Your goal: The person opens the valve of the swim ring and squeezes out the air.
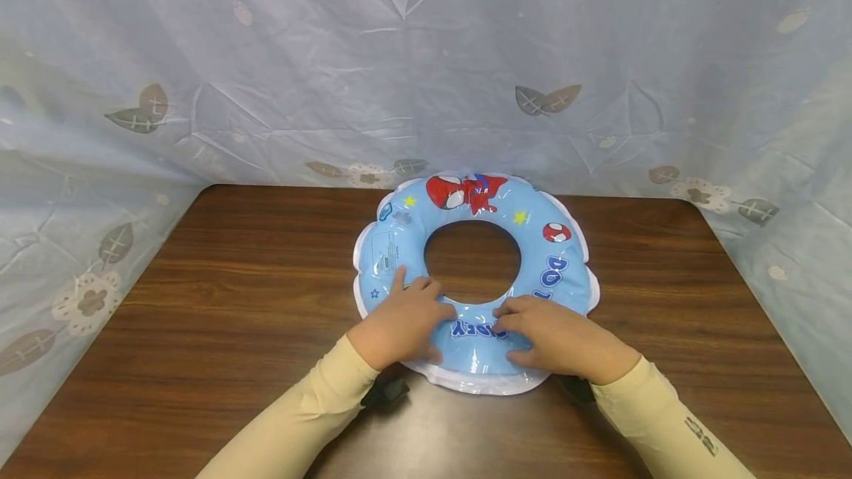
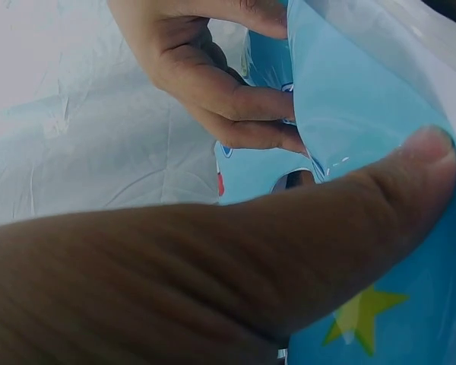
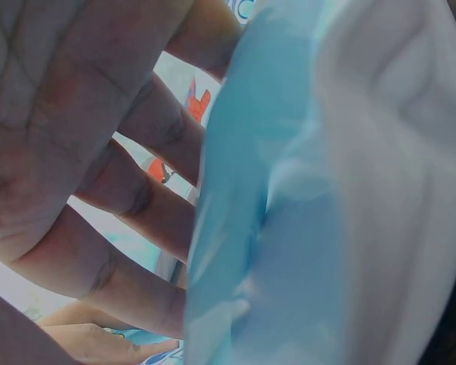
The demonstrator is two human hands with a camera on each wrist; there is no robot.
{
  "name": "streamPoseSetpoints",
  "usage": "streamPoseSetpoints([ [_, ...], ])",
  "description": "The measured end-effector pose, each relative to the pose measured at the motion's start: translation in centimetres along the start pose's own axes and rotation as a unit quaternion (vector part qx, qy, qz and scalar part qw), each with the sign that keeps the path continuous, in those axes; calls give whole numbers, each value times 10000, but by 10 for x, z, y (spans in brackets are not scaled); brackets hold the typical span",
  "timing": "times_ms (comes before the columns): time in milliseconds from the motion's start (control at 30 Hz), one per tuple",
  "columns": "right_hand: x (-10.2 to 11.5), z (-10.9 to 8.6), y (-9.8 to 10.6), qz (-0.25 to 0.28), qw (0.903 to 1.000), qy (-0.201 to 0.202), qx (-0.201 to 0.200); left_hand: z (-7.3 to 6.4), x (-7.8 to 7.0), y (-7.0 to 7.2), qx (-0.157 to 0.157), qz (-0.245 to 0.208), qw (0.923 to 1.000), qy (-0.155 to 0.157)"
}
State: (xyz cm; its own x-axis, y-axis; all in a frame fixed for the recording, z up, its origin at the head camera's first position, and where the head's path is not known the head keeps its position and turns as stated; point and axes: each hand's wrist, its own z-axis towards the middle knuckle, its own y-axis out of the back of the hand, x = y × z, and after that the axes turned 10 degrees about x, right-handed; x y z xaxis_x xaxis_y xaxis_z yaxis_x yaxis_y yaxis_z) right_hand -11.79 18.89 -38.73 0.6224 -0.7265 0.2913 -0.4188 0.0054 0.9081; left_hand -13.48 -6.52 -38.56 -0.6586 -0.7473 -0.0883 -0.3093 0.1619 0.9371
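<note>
Left hand (image 1: 404, 321) and right hand (image 1: 558, 338), fingers spread, and they're resting on the near side of the ring (image 1: 475, 355) (thumbs toward its outer edge!), seemingly steadying it on the table (image 1: 233, 301).

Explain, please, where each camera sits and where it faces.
Head: worn there, facing forward and down at the ring; left hand, right hand, sleeves show.
Left wrist: worn there, facing the ring; left thumb near, right hand beyond.
Right wrist: worn there, facing the ring; right fingers near, left hand beyond.
Both wrist views share the ring.
</note>
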Motion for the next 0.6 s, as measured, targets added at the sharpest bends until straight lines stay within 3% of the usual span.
streamPoseSetpoints([
  [600,0,0,-1,64,10000,-23,9,1,-1,-1,26,-39,10000,69],
])
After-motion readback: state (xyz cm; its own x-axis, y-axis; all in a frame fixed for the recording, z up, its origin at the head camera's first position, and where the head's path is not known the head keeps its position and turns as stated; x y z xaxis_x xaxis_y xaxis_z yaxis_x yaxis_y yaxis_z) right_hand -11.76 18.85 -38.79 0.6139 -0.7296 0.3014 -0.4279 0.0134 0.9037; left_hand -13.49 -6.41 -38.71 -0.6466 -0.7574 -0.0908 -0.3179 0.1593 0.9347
